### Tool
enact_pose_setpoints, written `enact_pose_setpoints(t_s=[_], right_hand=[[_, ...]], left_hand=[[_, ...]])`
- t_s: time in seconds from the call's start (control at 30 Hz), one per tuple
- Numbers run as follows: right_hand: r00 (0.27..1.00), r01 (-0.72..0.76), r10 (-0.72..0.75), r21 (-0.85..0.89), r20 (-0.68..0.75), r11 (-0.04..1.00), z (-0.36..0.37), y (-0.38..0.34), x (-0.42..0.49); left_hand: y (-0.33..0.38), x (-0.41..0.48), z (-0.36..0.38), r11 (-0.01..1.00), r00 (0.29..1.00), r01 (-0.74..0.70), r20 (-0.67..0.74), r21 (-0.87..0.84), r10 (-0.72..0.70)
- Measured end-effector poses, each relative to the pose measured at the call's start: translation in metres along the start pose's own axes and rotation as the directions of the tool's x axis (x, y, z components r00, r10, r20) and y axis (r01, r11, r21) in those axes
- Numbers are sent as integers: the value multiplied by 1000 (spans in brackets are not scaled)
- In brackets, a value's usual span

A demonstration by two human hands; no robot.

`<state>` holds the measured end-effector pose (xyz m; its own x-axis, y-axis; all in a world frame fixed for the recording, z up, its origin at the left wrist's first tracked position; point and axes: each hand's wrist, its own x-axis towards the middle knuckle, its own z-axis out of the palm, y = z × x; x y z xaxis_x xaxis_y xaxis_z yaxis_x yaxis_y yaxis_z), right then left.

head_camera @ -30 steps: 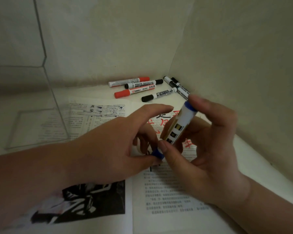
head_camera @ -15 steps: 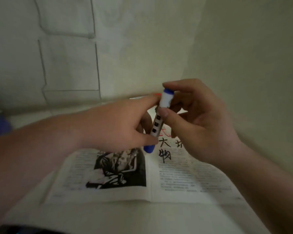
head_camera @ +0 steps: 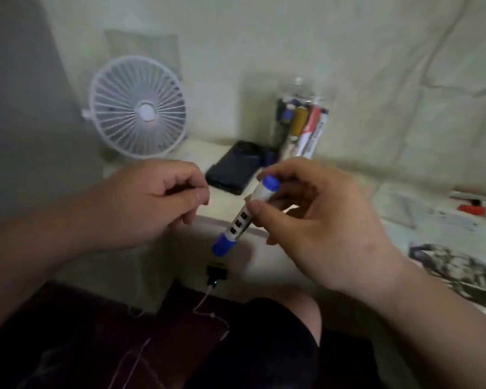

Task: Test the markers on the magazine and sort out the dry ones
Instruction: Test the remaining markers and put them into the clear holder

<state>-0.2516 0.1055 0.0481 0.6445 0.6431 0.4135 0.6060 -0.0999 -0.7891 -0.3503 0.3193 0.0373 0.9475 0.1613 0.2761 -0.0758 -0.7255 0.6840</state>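
Note:
My right hand (head_camera: pixel 317 226) grips a white marker (head_camera: pixel 243 217) with a blue cap on its lower end and a blue top, held tilted in the air. A short way to its left, my left hand (head_camera: pixel 155 203) is curled with its fingers closed and apart from the marker; nothing shows in it. The open magazine (head_camera: pixel 449 265) lies at the far right with a dark picture on its page. Loose red and black markers (head_camera: pixel 472 206) lie beyond it at the right edge. A clear jar (head_camera: pixel 300 122) at the back holds several markers upright.
A white desk fan (head_camera: pixel 138 108) stands at the back left. A dark flat phone-like object (head_camera: pixel 236 167) lies in front of the jar. A plug with a white cable (head_camera: pixel 216 273) hangs at the table's front edge. My knee and dark cloth fill the foreground.
The view has swung left from the magazine to the fan and jar. My left hand has let go of the marker and pulled away; the right hand still holds it, now capped.

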Motion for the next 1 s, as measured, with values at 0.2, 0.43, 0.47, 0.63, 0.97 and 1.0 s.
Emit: enact_pose_setpoints(t_s=[0.2, 0.43, 0.47, 0.63, 0.97, 1.0], right_hand=[[952, -12, 58, -154, 301, 988, 132, -9, 15], [807, 53, 131, -292, 575, 955, 256, -16, 14], [795, 60, 124, -280, 594, 958, 273, -18, 15], [746, 63, 111, -236, 656, 970, 330, -34, 28], [768, 144, 86, -302, 635, 942, 259, -31, 42], [780, 133, 93, -309, 619, 942, 242, -29, 42]], left_hand=[[-80, -96, -65, 934, 990, 138, -80, 330, -118], [-150, -196, -130, 852, 904, 423, -77, 308, -421], [-157, -205, -135, 839, 887, 460, -107, 291, -449], [-179, -223, -143, 804, 862, 507, -208, 312, -463], [-148, -166, -119, 908, 928, 355, -201, 224, -313], [-135, -154, -114, 924, 944, 311, -184, 223, -273]])
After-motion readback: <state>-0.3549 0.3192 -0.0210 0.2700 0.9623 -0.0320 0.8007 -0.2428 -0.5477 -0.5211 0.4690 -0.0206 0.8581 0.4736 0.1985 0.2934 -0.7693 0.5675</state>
